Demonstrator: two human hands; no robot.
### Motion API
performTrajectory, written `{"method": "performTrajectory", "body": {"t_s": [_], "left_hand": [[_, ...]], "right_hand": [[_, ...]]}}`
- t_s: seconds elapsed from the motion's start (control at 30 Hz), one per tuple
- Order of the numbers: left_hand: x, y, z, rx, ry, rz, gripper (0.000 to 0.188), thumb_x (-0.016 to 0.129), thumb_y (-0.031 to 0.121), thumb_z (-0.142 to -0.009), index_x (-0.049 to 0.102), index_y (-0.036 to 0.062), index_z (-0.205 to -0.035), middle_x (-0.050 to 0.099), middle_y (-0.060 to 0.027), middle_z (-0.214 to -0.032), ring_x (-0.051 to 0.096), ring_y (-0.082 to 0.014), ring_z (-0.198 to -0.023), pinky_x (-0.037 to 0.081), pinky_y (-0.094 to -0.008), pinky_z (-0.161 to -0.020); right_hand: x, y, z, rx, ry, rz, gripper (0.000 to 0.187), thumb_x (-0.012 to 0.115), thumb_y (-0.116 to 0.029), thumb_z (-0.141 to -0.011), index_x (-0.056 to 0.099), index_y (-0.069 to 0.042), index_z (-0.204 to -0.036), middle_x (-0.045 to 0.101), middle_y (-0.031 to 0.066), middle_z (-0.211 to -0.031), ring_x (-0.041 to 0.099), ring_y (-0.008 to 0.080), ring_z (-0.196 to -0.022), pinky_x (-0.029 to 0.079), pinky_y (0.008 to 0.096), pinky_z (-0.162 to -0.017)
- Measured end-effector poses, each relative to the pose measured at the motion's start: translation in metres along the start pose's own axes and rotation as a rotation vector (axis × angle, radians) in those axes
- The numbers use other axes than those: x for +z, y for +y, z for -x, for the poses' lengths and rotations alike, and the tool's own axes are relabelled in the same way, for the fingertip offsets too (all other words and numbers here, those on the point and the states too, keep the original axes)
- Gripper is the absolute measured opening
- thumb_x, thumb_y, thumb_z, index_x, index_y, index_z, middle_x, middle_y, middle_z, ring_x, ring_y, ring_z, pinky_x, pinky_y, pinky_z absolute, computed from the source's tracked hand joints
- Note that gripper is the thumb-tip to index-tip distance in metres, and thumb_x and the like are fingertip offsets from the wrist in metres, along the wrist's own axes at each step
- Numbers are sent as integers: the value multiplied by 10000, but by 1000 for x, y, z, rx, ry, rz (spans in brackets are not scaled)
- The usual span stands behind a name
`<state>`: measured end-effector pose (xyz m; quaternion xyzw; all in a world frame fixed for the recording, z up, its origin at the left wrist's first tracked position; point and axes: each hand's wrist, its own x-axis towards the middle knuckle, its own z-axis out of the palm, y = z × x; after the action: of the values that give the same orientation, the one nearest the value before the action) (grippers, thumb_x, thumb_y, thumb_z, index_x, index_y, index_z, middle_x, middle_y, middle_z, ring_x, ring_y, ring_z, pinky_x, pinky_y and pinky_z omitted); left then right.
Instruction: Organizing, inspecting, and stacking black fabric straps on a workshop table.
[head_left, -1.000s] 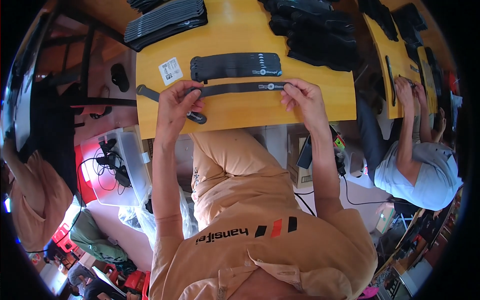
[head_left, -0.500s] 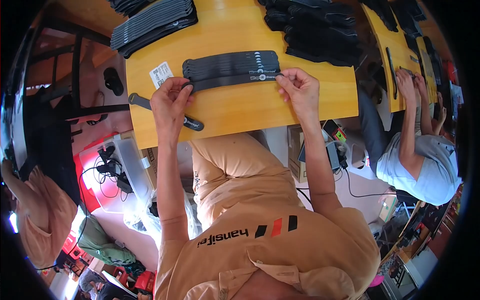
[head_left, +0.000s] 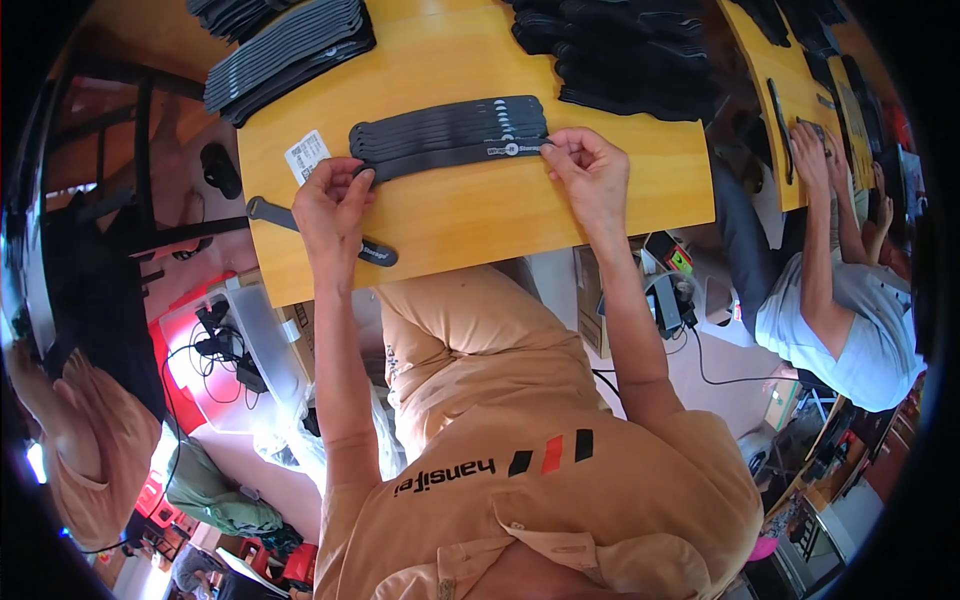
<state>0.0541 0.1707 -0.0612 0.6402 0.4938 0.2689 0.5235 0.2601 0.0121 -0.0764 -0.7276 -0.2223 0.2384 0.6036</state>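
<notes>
A black strap (head_left: 440, 160) with white print stretches between my two hands at the near edge of a fanned row of like straps (head_left: 440, 125). My left hand (head_left: 335, 200) pinches its left end between thumb and fingers. At the other end, my right hand (head_left: 587, 170) pinches the strap's tip. One more loose strap (head_left: 268, 210) lies slantwise on the table under my left wrist, its middle hidden by it. Just beyond my left hand is a white printed label (head_left: 306, 154).
Stacked black straps (head_left: 290, 60) fill the table's far left, and heaps of black straps (head_left: 625, 60) its far right. The wooden table (head_left: 480, 230) ends near my lap. A clear bin (head_left: 255, 340) with cables stands at lower left. A co-worker (head_left: 835, 310) sits at another table, right.
The held strap has come closer to the row, now overlapping its near edge more. Both hands still pinch its ends. The whole view has shifted slightly.
</notes>
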Motion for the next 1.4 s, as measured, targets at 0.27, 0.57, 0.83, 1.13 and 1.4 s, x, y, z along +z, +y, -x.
{"method": "performTrajectory", "body": {"t_s": [0.27,0.57,0.83,1.13,1.4], "left_hand": [[1,-3,-2,13,-12,43,114,632,10,-802,577,-31,-893,565,-23,-688,553,-68,-575,469,-185,-526],[0,-2,-1,-12,-10,54,99,623,8,-809,567,-33,-880,551,-14,-686,531,-58,-568,448,-173,-527],[2,0,-1,-33,-16,78,89,624,8,-809,568,-23,-871,554,-14,-688,533,-60,-564,444,-174,-514],[1,-3,-3,-21,-26,78,82,619,3,-812,567,-17,-871,565,-19,-691,540,-63,-556,442,-175,-506],[2,-1,-3,-32,-19,61,86,622,11,-814,566,-17,-873,566,-19,-693,536,-61,-557,440,-172,-508]], "right_hand": [[1,5,-3,-31,37,16,54,657,2,-762,638,24,-807,574,-11,-615,484,32,-533,404,179,-496],[4,6,-4,-33,60,75,65,659,1,-744,641,32,-799,576,5,-600,481,42,-521,404,193,-484],[2,1,-3,8,58,95,80,649,8,-741,645,34,-816,588,16,-611,491,42,-526,414,197,-492],[3,0,-3,-3,56,64,106,617,27,-727,634,24,-832,587,17,-627,496,43,-535,415,192,-505],[4,0,-5,11,75,12,115,615,43,-717,584,0,-820,563,8,-620,499,43,-531,419,192,-504]]}}
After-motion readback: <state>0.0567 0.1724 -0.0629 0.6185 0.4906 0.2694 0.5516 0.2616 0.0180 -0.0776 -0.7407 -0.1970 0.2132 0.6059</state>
